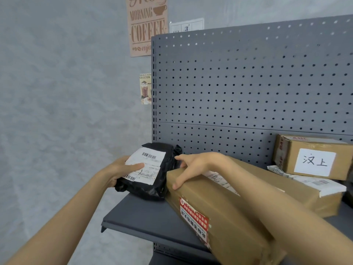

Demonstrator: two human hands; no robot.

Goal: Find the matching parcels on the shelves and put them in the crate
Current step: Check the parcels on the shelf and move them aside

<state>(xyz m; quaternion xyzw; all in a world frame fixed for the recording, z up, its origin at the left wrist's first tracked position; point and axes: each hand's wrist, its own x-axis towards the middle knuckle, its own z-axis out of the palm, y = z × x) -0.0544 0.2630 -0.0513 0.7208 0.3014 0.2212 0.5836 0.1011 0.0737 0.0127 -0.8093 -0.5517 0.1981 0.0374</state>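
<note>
Both hands work the shelf [152, 222]: left hand [122, 169] grips the black parcel [164, 178] at its left end, right hand [193, 165] rests fingers-spread on the long carton [238, 213]. Best to read the label squarely before lifting; no crate shows.

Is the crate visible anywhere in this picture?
No, only the shelf with a black parcel, held by the left hand, and cardboard boxes shows; no crate appears.

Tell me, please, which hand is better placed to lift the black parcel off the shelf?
Left, probably. The left hand already grips the black parcel, thumb across its label, while the right hand mostly rests on the long brown box beside it.
</note>
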